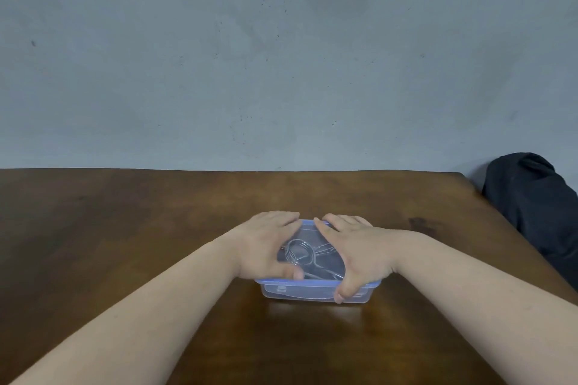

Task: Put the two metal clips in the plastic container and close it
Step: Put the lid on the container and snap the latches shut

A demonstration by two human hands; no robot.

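Observation:
A clear plastic container [300, 294] with a blue-rimmed lid [308, 230] sits on the brown wooden table [125, 228], near its middle. Through the lid I see the metal clips [305, 256] lying inside, coiled rings and wire handles overlapping. My left hand [264, 244] lies flat on the lid's left half, fingers reaching its far edge. My right hand [356, 247] presses on the right half, its thumb hooked over the near rim and down the front wall. Both hands rest on the lid.
A dark bundle of cloth or a bag [534, 206] lies at the table's far right corner, against the grey wall [281, 56]. The table's right edge runs diagonally toward the near right.

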